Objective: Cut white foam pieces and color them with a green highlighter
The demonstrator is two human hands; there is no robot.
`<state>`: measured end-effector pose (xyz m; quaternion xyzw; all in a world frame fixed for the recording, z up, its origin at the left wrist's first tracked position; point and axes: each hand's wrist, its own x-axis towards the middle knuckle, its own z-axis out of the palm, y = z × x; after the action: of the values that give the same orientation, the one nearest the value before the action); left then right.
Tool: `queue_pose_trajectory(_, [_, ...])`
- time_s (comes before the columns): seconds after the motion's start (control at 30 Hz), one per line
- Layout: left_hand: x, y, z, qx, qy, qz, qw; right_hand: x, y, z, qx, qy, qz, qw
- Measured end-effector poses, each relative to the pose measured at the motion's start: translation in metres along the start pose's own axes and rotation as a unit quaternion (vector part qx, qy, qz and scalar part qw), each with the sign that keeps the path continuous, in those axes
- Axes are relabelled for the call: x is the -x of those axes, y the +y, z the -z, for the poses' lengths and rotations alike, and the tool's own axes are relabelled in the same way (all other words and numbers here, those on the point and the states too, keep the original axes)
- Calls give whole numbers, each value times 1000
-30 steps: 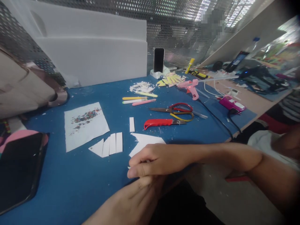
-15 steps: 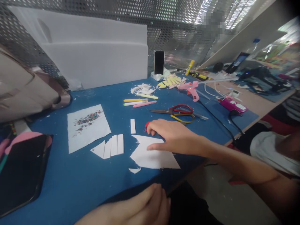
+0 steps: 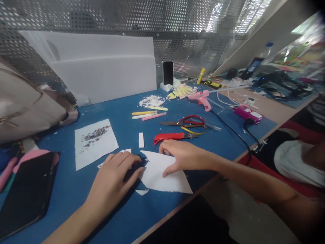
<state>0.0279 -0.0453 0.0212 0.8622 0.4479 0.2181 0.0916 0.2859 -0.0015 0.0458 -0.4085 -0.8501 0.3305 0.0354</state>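
Note:
A torn-edged white sheet lies on the blue work surface in front of me. My right hand is over its right part, thumb and curled fingers apart. My left hand is at the sheet's left edge, palm down, its fingers bent and its thumb apart from them. Under and behind it, several cut white strips are mostly hidden. One white strip lies alone beyond the sheet, and a small white scrap is near its lower left corner. A red-handled knife rests just beyond my right fingers.
Scissors, several pens and white shreds lie farther back. At right are a pink glue gun with its cord and a magenta device. A paper with coloured bits and a dark phone are left.
My left hand has risen from the bottom edge to the sheet's left side, covering most of the strips. My right hand has shifted nearer, and the red knife behind it now shows whole.

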Motion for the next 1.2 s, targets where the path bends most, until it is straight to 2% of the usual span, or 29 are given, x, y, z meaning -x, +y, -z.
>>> queue_pose_trajectory(0.1, [-3,3,3,76,-32,67,994,-1,-1,5,-47,-2,27,999])
queue_pose_trajectory(0.23, [-9,8,5,184,-55,158,968,-6,-5,13,-117,32,88,989])
queue_pose_trajectory(0.4, [-15,16,8,307,-72,261,912,-16,-13,24,-161,71,131,976])
queue_pose_trajectory(0.57, [-17,27,17,403,-50,328,853,-22,-14,26,-206,81,158,962])
queue_pose_trajectory(0.7, [-15,28,18,451,-46,350,820,-22,-11,25,-222,73,149,961])
queue_pose_trajectory(0.87, [-14,22,15,483,-65,351,800,-21,-11,24,-231,82,150,958])
queue_pose_trajectory(1.07, [-15,29,19,496,-67,336,798,-19,-14,24,-236,82,162,955])
queue_pose_trajectory(1.2, [-12,23,23,473,-59,331,814,-15,-11,29,-206,118,146,960])
